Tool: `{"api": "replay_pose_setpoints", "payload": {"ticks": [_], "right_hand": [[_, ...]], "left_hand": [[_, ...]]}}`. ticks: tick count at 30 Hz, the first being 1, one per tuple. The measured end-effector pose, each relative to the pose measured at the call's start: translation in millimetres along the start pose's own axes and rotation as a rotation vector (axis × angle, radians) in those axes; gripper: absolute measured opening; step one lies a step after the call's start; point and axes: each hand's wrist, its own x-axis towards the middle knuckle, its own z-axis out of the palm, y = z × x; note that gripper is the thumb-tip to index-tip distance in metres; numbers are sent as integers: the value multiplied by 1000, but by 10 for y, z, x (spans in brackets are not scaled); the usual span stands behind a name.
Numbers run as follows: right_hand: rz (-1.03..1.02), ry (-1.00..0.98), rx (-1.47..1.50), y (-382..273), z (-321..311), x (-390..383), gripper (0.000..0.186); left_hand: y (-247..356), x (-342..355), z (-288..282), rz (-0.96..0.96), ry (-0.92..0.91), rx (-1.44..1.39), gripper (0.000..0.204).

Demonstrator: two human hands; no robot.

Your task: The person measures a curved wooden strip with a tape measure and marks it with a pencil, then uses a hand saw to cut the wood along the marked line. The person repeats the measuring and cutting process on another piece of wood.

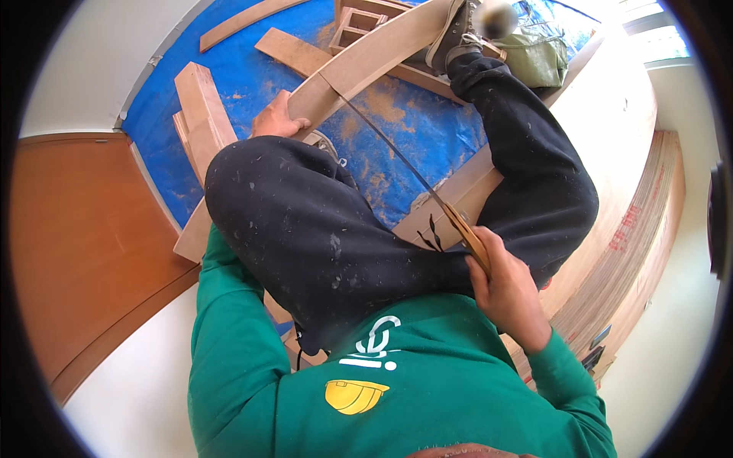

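My right hand (505,284) grips the wooden handle of a thin hand saw (389,149) near my right knee. Its long blade runs up and left to a curved wooden plank (366,61) and meets the plank's edge there. Beside my left knee, my left hand (276,118) presses on the near end of that plank. My right shoe (452,34) rests on the plank farther up. I sit with both legs in dark, dust-speckled trousers, wearing a green sweatshirt.
A blue tarp (412,126) dusted with sawdust covers the floor. Loose wooden boards (202,114) lie at the left, and a small wooden frame (359,23) and a green bag (538,53) at the top. Stacked plywood sheets (634,221) lie at the right.
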Motion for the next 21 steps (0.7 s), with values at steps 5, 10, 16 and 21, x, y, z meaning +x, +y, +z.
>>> {"api": "replay_pose_setpoints", "payload": {"ticks": [5, 10, 16, 21], "right_hand": [[-16, -50, -44, -36, 707, 1330, 32], [-171, 69, 37, 11, 1412, 2509, 26], [-4, -70, 2, -77, 213, 608, 38], [29, -80, -13, -226, -95, 269, 48]], "left_hand": [[90, -40, -46, -15, 11, 60, 69], [171, -100, -123, 2, 13, 4, 70], [-13, -23, -26, 17, -13, -43, 72], [-89, 30, 35, 54, 14, -18, 72]]}}
